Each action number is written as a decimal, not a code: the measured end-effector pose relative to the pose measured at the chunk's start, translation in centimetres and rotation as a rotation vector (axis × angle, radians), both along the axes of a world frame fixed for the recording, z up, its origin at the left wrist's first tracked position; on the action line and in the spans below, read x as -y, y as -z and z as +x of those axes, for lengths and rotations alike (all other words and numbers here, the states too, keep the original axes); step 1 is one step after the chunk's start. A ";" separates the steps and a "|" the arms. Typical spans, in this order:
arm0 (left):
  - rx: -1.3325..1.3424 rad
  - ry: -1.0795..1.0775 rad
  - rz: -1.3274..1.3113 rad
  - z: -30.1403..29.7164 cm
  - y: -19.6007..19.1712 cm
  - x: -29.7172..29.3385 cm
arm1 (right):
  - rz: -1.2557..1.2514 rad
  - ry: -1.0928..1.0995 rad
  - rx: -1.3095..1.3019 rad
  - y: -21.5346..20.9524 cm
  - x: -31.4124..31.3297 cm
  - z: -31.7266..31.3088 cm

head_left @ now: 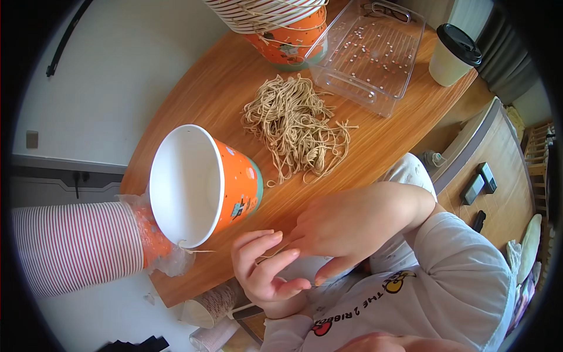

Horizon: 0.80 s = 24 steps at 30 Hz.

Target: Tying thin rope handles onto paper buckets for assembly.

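Observation:
My left hand [264,273] is raised near the table edge with its fingers bent. A thin beige cord [268,256] runs across those fingers. My right hand [346,226] reaches in from the right, back of the hand up, thumb pointing down. Its curled fingertips meet the left hand's fingers and are partly hidden. To the left, an orange paper bucket [237,188] with a white inside and green base lies tipped on the table, mouth facing left. A short cord end [199,250] sticks out at its lower rim. Beyond my hands lies a tangled pile of beige cords [299,126].
A tall nested stack of buckets [76,246] in plastic wrap lies at left. More stacked buckets [290,41] with cords stand at the back. A clear tray [375,56] holds small pale bits; beside it stands a black-lidded cup [451,56]. The wooden table [193,97] has a curved edge.

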<state>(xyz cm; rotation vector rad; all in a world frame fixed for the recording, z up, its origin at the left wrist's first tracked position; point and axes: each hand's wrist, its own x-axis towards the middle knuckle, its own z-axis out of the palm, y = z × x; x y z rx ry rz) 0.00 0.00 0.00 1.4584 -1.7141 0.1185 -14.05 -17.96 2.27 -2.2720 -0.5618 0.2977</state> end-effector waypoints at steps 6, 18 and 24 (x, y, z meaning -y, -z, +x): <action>-0.059 -0.060 -0.102 -0.1 0.0 0.2 | 0.222 0.112 0.250 0.7 -0.2 0.3; -0.032 -0.038 -0.106 0.0 -0.1 0.1 | 0.192 0.096 0.184 1.0 -0.9 0.3; -0.008 0.004 -0.012 0.0 -0.2 0.2 | 0.026 0.026 0.026 0.6 -0.7 0.4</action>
